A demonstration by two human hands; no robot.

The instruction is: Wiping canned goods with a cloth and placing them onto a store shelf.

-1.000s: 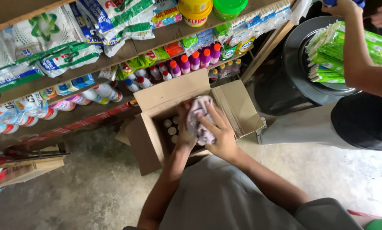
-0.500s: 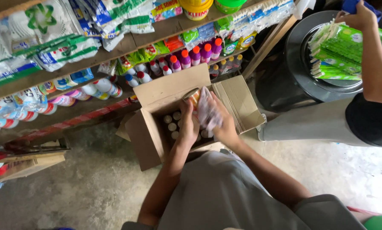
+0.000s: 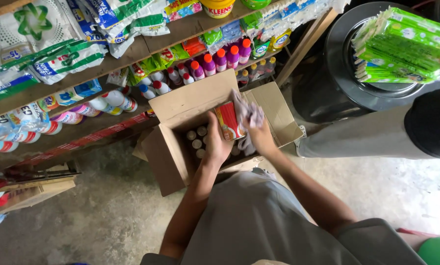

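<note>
An open cardboard box (image 3: 173, 157) stands on the floor below the shelves, with several bottles with round tan caps (image 3: 196, 143) upright inside. My left hand (image 3: 216, 142) holds a bottle with a red and yellow label (image 3: 229, 120) above the box. My right hand (image 3: 261, 137) grips a crumpled grey-pink cloth (image 3: 247, 115) and presses it against that bottle.
Wooden shelves (image 3: 146, 46) carry detergent bags, sachets and rows of coloured bottles (image 3: 220, 61). A black drum (image 3: 337, 73) at the right bears stacked green packs (image 3: 401, 46). Another person's leg (image 3: 367, 137) stands at the right. Cardboard scraps (image 3: 28, 194) lie at the left on the concrete floor.
The bottle with the red label has come up out of the box in my left hand. The cloth in my right hand has shifted to its right side.
</note>
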